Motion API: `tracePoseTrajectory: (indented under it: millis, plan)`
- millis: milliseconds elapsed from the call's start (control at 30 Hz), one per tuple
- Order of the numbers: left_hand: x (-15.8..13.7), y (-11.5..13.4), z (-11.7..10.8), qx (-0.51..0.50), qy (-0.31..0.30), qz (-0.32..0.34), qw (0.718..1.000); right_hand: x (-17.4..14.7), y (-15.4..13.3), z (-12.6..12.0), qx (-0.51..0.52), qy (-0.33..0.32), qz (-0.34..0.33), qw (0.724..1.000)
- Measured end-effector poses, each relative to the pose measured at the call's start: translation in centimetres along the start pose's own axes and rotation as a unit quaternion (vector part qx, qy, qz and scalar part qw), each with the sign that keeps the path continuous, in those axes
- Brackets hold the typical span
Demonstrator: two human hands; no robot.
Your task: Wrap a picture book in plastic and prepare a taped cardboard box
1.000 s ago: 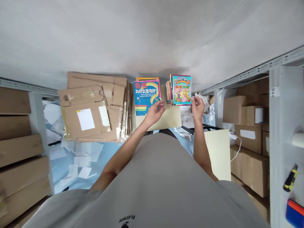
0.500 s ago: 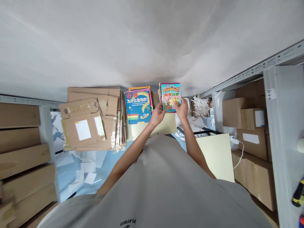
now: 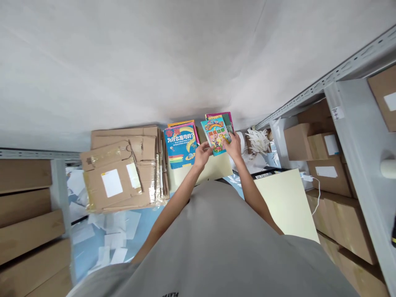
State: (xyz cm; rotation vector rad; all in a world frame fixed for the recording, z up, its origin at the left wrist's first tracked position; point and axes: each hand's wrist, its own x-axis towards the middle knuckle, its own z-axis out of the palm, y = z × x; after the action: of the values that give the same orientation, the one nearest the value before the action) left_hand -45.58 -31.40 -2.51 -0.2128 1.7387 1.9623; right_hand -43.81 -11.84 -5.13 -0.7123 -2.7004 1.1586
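A small light-blue children's book (image 3: 217, 136) with cartoon figures on its cover is held tilted in front of me. My right hand (image 3: 233, 146) grips its lower right side, thumb on the cover. At the lower left corner, my left hand (image 3: 202, 155) has its fingers closed on the book's edge. Behind it lies a stack of books (image 3: 229, 123) with pink and dark green covers showing, partly hidden. To the left, a larger blue book (image 3: 179, 148) with Chinese lettering and a banana picture tops a second stack, near my left hand.
Flattened cardboard boxes (image 3: 120, 173) are piled on the left of the pale table (image 3: 213, 169). Shredded paper (image 3: 258, 141) sits at the right. Shelves of cardboard boxes (image 3: 343, 218) stand on both sides. Loose white papers (image 3: 114, 241) lie on the blue floor.
The light-blue book has come off the stack on the right, shifting left and towards me and tilting. Green and pink covers behind it are now exposed. The camera view has shifted slightly.
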Motion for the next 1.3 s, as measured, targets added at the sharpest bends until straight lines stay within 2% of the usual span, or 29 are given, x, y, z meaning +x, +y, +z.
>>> tracePoseTrajectory:
  millis: [167, 267, 367, 467, 700, 833, 933, 1033, 1300]
  plan:
    - [-2.5, 0.3, -2.3, 0.001, -0.041, 0.004, 0.999, -3.4, -0.5, -1.0, 0.06, 0.063, 0.016, 0.996]
    - [-3.8, 0.9, -3.3, 0.0, -0.091, -0.005, 0.996, -6.7, -1.0, -2.2, 0.144, 0.082, 0.037, 0.985]
    - [-4.9, 1.3, -3.1, 0.001, -0.169, -0.024, 0.985, -10.9, -1.4, -4.0, 0.232, 0.098, 0.065, 0.966]
    - [-6.1, 0.7, -1.7, 0.013, -0.247, -0.043, 0.968, -15.9, -1.3, -6.1, 0.266, 0.153, 0.11, 0.945]
    - [-9.5, -2.7, 4.3, 0.061, -0.388, -0.097, 0.914, -29.2, 0.3, -10.0, 0.271, 0.297, 0.22, 0.889]
    - [-11.6, -3.5, 8.2, 0.096, -0.448, -0.096, 0.884, -34.9, 1.5, -11.4, 0.265, 0.36, 0.254, 0.858]
    - [-13.2, -3.5, 11.1, 0.111, -0.467, -0.093, 0.872, -37.3, 3.1, -12.9, 0.272, 0.383, 0.258, 0.844]
    - [-14.8, -4.0, 14.4, 0.123, -0.461, -0.097, 0.873, -38.3, 5.8, -15.5, 0.295, 0.385, 0.248, 0.838]
    - [-20.7, -9.1, 26.5, 0.128, -0.423, -0.087, 0.893, -41.3, 16.6, -25.4, 0.255, 0.406, 0.198, 0.855]
